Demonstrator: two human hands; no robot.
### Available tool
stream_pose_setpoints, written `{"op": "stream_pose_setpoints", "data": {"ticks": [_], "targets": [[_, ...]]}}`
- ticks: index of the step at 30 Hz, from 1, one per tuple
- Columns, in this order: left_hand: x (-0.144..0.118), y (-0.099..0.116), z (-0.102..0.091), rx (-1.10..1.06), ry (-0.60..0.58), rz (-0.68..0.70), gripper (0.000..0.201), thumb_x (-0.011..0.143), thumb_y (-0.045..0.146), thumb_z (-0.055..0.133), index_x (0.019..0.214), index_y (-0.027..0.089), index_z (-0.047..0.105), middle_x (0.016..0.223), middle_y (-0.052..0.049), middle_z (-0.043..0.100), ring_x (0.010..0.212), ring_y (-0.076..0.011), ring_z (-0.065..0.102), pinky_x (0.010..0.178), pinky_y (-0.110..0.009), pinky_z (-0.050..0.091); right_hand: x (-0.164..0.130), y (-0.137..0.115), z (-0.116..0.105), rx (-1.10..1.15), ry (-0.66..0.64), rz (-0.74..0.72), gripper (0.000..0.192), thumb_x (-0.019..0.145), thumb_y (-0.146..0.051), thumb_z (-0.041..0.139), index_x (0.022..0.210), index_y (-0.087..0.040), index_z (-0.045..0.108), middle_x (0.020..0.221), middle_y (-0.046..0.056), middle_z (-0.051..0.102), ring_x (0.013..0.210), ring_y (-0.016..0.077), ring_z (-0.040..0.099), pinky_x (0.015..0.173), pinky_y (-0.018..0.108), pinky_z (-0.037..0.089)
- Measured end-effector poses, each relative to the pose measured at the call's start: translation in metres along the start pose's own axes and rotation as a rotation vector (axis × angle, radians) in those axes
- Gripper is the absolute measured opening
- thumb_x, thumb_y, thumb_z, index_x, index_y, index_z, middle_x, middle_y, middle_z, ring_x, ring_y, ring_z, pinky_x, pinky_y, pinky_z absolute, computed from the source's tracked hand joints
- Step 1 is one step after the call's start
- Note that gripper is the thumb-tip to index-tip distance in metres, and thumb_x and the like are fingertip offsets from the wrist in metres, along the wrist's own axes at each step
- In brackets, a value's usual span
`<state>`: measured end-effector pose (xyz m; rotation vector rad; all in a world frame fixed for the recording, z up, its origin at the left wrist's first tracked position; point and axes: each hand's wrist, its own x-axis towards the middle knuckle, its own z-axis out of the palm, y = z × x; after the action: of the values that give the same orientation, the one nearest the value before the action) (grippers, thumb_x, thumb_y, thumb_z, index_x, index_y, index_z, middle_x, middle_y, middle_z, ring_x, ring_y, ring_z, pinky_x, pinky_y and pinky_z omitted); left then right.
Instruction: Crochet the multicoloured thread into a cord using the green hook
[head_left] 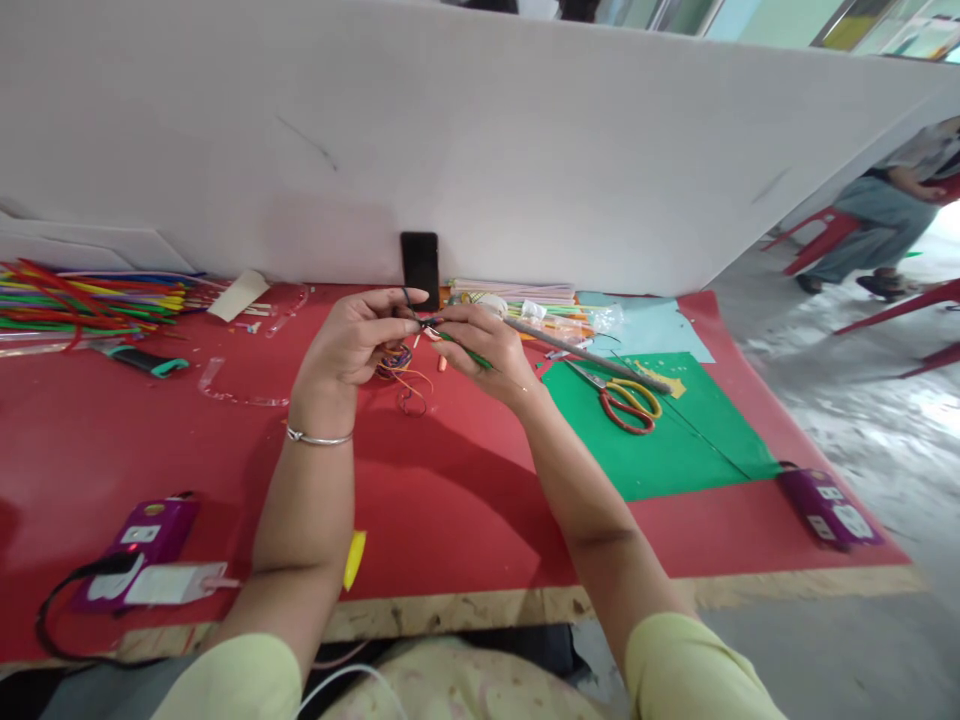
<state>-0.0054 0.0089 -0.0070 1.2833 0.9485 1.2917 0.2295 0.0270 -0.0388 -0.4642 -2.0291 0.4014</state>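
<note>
My left hand (352, 340) and my right hand (487, 350) meet above the red table (450, 500), pinching the same small craft piece. My right hand grips a thin green stick (469, 352) that slants down to the right. My left hand pinches its tip, where dark thread is wound. A tangle of coloured threads (401, 370) hangs just below my left fingers and rests on the table. A silver bangle sits on my left wrist.
Scissors with red and yellow handles (628, 402) lie on a green sheet (660, 440), a grey rod (592, 358) beside them. Coloured sticks (90, 295) are piled far left. A black phone (420, 265) leans on the white wall. Purple devices (146, 545) (825, 505) sit at both near corners. A seated person (885, 215) is far right.
</note>
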Motion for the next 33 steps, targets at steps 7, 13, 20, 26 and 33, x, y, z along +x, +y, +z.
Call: {"op": "stream_pose_setpoints", "data": {"ticks": [7, 13, 20, 26, 33], "targets": [[-0.001, 0.001, 0.004, -0.011, 0.008, -0.021, 0.04, 0.072, 0.021, 0.097, 0.112, 0.022, 0.091, 0.08, 0.0, 0.069, 0.058, -0.0082, 0.048, 0.053, -0.029, 0.034, 0.001, -0.017, 0.01, 0.154, 0.105, 0.24, 0.037, 0.116, -0.055, 0.06, 0.108, -0.027, 0.082, 0.112, 0.011, 0.081, 0.108, 0.0295, 0.079, 0.107, 0.051, 0.065], [-0.001, 0.003, 0.009, 0.031, 0.037, 0.043, 0.035, 0.07, 0.019, 0.095, 0.105, 0.026, 0.093, 0.073, 0.0, 0.067, 0.057, -0.0093, 0.048, 0.052, -0.028, 0.034, -0.001, -0.016, 0.017, 0.195, 0.09, 0.242, 0.047, 0.115, -0.067, 0.057, 0.102, -0.027, 0.078, 0.105, 0.01, 0.079, 0.102, 0.0278, 0.077, 0.104, 0.048, 0.064], [-0.002, 0.002, 0.01, 0.102, 0.111, 0.075, 0.037, 0.069, 0.021, 0.096, 0.105, 0.022, 0.093, 0.077, 0.0, 0.073, 0.063, -0.0104, 0.057, 0.057, -0.026, 0.044, -0.001, -0.009, 0.013, 0.08, 0.057, 0.149, 0.024, 0.112, -0.049, 0.068, 0.111, -0.027, 0.077, 0.112, 0.009, 0.085, 0.101, 0.0257, 0.079, 0.099, 0.045, 0.063], [-0.003, 0.001, 0.006, 0.325, 0.125, 0.152, 0.029, 0.078, 0.025, 0.094, 0.107, 0.025, 0.093, 0.081, -0.001, 0.075, 0.07, -0.0143, 0.062, 0.066, -0.03, 0.05, 0.0, -0.005, 0.006, 0.038, 0.048, 0.122, 0.026, 0.114, -0.049, 0.069, 0.104, -0.027, 0.076, 0.107, 0.009, 0.084, 0.1, 0.0257, 0.078, 0.098, 0.044, 0.06], [-0.004, 0.004, 0.005, 0.382, 0.12, 0.158, 0.03, 0.078, 0.023, 0.091, 0.107, 0.023, 0.094, 0.082, -0.002, 0.076, 0.07, -0.0131, 0.062, 0.066, -0.029, 0.049, 0.005, -0.014, -0.002, 0.14, 0.074, 0.26, 0.038, 0.109, -0.06, 0.074, 0.095, -0.026, 0.078, 0.095, 0.007, 0.081, 0.087, 0.0219, 0.072, 0.088, 0.039, 0.061]]}}
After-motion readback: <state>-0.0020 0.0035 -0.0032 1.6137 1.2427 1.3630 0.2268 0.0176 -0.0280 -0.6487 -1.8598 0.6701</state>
